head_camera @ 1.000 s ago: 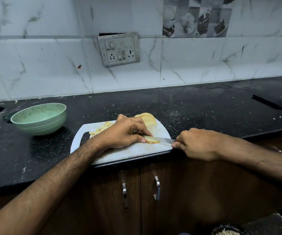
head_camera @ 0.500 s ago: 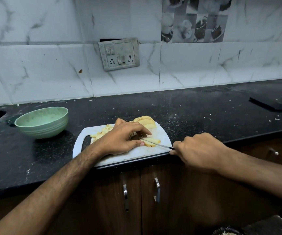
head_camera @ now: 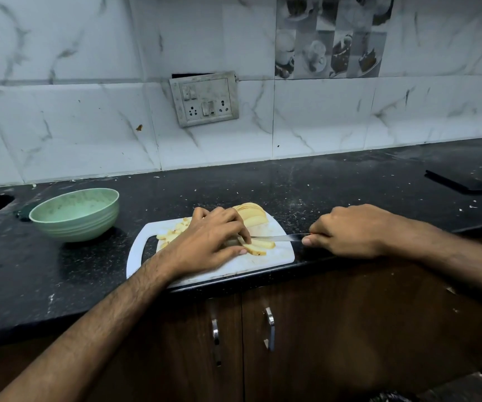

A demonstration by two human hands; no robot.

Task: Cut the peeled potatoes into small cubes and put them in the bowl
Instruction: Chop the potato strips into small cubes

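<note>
- White plastic cutting board (head_camera: 280,255) lies at the front edge of a black speckled countertop (head_camera: 335,192), its handle slot toward nine o'clock.
- Left hand (head_camera: 207,242) rests on the board with fingers bent down over pale yellow potato strips (head_camera: 258,246), the fingertips pinning them against the board; the thumb lies alongside at the strips' near edge.
- Right hand (head_camera: 350,230) sits at three o'clock from the board, fingers curled tight around the handle of a knife (head_camera: 277,237); the handle itself is hidden inside the fist.
- Steel blade runs level from the right hand toward nine o'clock, lying across the strips just beside the left fingertips.
- At twelve o'clock on the board, behind the left hand, a fan of potato slices (head_camera: 251,213) leans together, uncut.
- At ten o'clock on the board, partly hidden by the left wrist, lies a small heap of cut potato pieces (head_camera: 173,232).
- Pale green ribbed bowl (head_camera: 74,216) stands on the countertop at nine o'clock from the board, well apart from it; whether anything lies inside I cannot tell.
- On the marble-patterned tiled wall at twelve o'clock hangs a grimy switch-and-socket plate (head_camera: 205,98).
- A flat dark object (head_camera: 460,184) lies on the countertop at two o'clock, far from the board.
- Below the counter edge, brown cabinet doors carry two metal handles (head_camera: 270,329).
</note>
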